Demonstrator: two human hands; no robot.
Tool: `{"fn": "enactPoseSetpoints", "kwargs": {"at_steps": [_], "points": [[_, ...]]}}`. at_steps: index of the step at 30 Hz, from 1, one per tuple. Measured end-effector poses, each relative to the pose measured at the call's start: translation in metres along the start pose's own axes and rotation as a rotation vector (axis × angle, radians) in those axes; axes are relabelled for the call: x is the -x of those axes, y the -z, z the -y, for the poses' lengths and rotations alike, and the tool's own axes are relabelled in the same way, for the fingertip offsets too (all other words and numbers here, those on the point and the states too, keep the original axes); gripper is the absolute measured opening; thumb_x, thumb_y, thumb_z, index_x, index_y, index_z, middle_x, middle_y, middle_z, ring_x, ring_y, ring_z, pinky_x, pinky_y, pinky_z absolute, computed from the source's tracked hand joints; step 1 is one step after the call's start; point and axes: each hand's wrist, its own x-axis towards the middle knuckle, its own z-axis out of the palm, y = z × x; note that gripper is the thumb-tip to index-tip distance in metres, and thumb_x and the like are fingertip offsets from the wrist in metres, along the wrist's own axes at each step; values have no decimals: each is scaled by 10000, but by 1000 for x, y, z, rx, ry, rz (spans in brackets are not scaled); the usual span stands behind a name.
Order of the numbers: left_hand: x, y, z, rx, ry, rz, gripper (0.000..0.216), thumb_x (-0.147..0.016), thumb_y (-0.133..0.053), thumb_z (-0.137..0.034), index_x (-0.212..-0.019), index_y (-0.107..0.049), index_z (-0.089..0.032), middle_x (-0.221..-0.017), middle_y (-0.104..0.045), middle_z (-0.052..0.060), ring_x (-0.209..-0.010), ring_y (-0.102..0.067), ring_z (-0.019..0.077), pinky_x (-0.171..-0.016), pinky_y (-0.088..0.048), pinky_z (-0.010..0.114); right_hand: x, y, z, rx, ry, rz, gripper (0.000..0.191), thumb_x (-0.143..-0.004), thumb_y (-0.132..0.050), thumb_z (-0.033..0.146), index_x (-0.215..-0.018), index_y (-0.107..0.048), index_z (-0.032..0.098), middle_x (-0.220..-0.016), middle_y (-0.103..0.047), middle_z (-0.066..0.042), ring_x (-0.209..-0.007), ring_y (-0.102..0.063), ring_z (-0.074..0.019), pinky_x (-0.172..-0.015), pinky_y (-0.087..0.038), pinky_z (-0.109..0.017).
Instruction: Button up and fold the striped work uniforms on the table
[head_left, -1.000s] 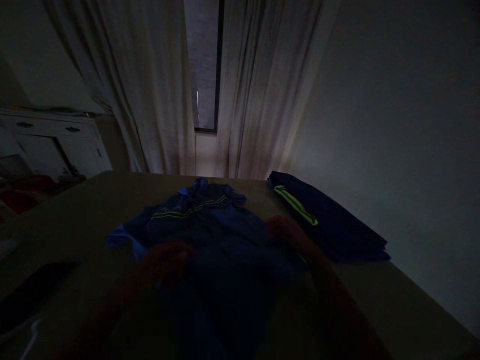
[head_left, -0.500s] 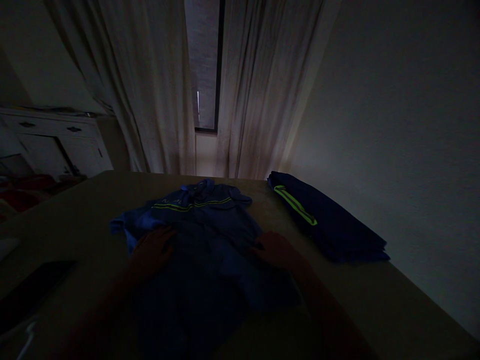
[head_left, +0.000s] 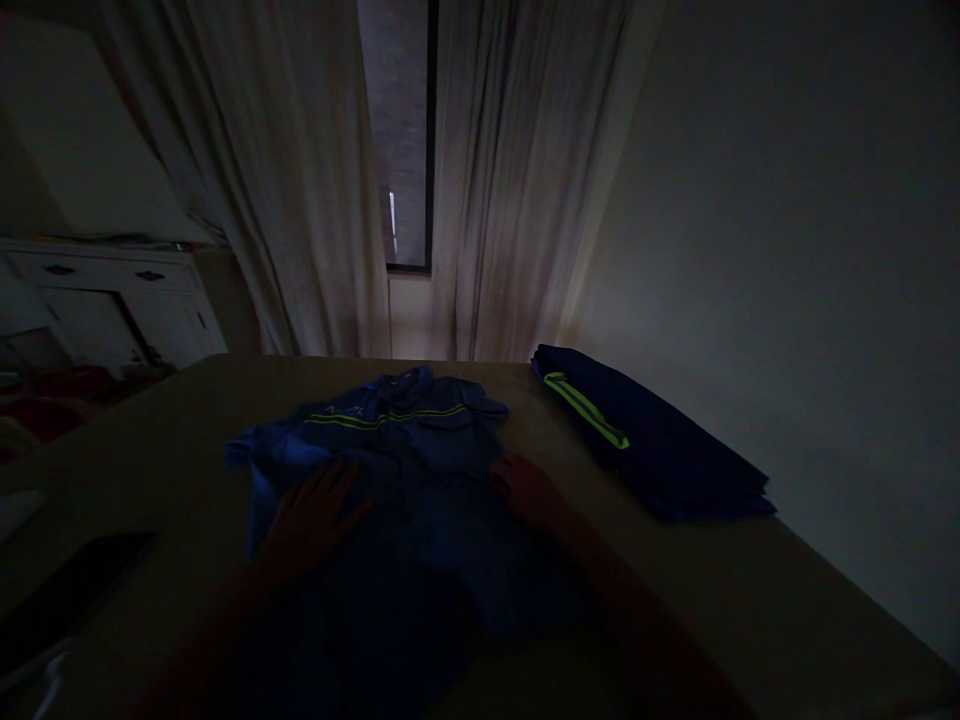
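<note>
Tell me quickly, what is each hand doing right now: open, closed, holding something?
Left hand: open, fingers spread over the blue garment.
Right hand: at the garment's edge, fingers partly bent; too dark to tell whether it grips.

dim tabletop (head_left: 187, 430) on my feed, blue collared garment (head_left: 412, 470) spread under left hand (head_left: 311, 515) and right hand (head_left: 527, 490), folded navy cloth (head_left: 675, 450) right of the latter, dark flat object (head_left: 75, 590) and white cord (head_left: 52, 685) left of the former
</note>
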Motion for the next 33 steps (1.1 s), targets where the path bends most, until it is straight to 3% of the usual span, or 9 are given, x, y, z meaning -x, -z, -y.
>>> {"fn": "enactPoseSetpoints", "kwargs": {"at_steps": [4, 6, 8, 12, 18, 24, 27, 29, 33], "points": [[-2, 0, 13, 82, -67, 58, 817, -910, -490, -688, -1575, -373, -229, -1621, -377, 118, -1475, -375, 357, -1201, -290, 564, 9, 15, 1, -109, 12, 206, 79, -808, -705, 215, -887, -700, 213, -912, -693, -32, -821, -627, -197, -679, -410, -267], [-1, 0, 17, 121, -119, 66, 828, -897, -510, -705, -1567, -387, -234, -1619, -381, 112, -1473, -381, 353, -1207, -297, 554, 11, 16, 1, -216, 49, 307, 107, -829, -711, 301, -784, -690, 207, -782, -673, -1, -723, -612, -174, -630, -398, -257], [0, 1, 20, 137, -160, 72, 825, -891, -517, -720, -1562, -394, -256, -1625, -371, 102, -1475, -379, 351, -1209, -296, 562, 9, 11, 2, -309, 57, 213, 218, -918, -636, 383, -810, -691, 201, -784, -674, -1, -726, -618, -167, -661, -427, -260], [4, 3, 20, 133, -192, 84, 806, -895, -510, -727, -1562, -388, -290, -1630, -361, 83, -1481, -371, 344, -1214, -291, 560, 1, -7, -2, -310, 26, -139, 244, -944, -633, 343, -1131, -669, 190, -1159, -676, -90, -1058, -622, -225, -933, -455, -328], [5, 5, 15, 132, -206, 90, 808, -906, -496, -716, -1566, -384, -263, -1628, -361, 98, -1476, -374, 357, -1204, -298, 573, -4, -17, -16, -223, 25, -39, 161, -948, -538, 164, -1010, -685, 181, -1039, -688, -78, -954, -642, -202, -860, -460, -303], [9, 15, 17, 188, -191, 130, 829, -838, -585, -731, -1509, -485, -253, -1569, -465, 120, -1406, -468, 377, -1168, -362, 558, 2, 2, -26, -260, -24, 166, 137, -798, -626, 123, -876, -721, 184, -845, -732, -32, -769, -665, -189, -686, -440, -265], [11, 26, 13, 242, -153, 172, 695, -855, -585, -691, -1405, -599, -267, -1493, -559, 109, -1341, -534, 361, -1140, -398, 533, 6, 8, -29, -290, -14, 241, 63, -746, -675, 141, -745, -709, 194, -712, -710, 0, -647, -648, -168, -595, -423, -247], [11, 33, 9, 288, -128, 162, 594, -885, -565, -647, -1323, -661, -257, -1429, -616, 102, -1293, -572, 339, -1127, -415, 512, 6, 6, -29, -292, -34, 188, 59, -816, -678, 235, -809, -720, 196, -780, -728, -19, -702, -663, -182, -644, -458, -266], [10, 41, 6, 334, -117, 147, 533, -895, -563, -616, -1256, -701, -249, -1363, -661, 98, -1249, -600, 336, -1119, -425, 508, 1, -8, -29, -190, -95, -150, 319, -977, -563, 370, -1215, -660, 182, -1227, -674, -118, -1124, -616, -253, -974, -455, -373]]}}
